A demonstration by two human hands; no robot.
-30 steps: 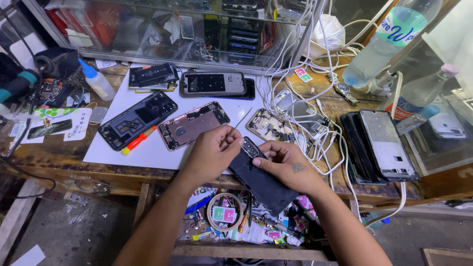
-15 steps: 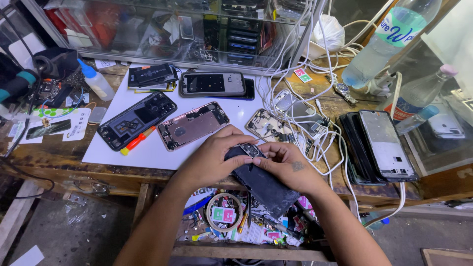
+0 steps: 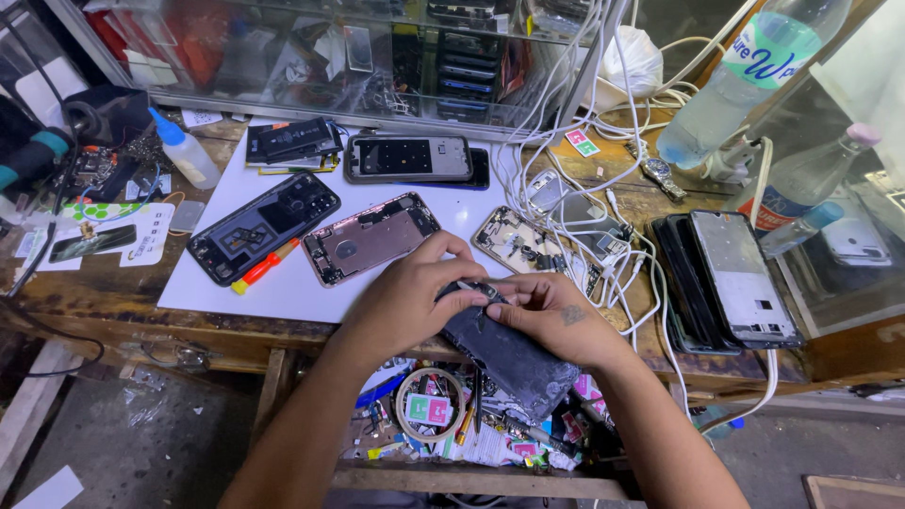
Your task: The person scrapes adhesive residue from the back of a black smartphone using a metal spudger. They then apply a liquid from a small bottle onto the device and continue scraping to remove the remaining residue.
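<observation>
A dark, scuffed phone body (image 3: pixel 514 358) is held over the front edge of the wooden bench, its lower end tilted toward me. My left hand (image 3: pixel 410 297) wraps its upper left side, fingers curled over the top. My right hand (image 3: pixel 551 316) grips the upper right edge, thumb and fingertips pinched at the top end by the camera area. Both hands touch the phone and meet at its top.
A white mat (image 3: pixel 283 283) carries an opened pink phone housing (image 3: pixel 370 238), a black phone frame (image 3: pixel 264 226) and an orange tool (image 3: pixel 266 266). White cables (image 3: pixel 584 188) tangle to the right beside stacked phones (image 3: pixel 731 278). A tape roll (image 3: pixel 429 405) lies on the shelf below.
My left hand has closed further over the phone's top, and my right fingers have shifted to pinch the upper end. The phone has stayed in about the same place.
</observation>
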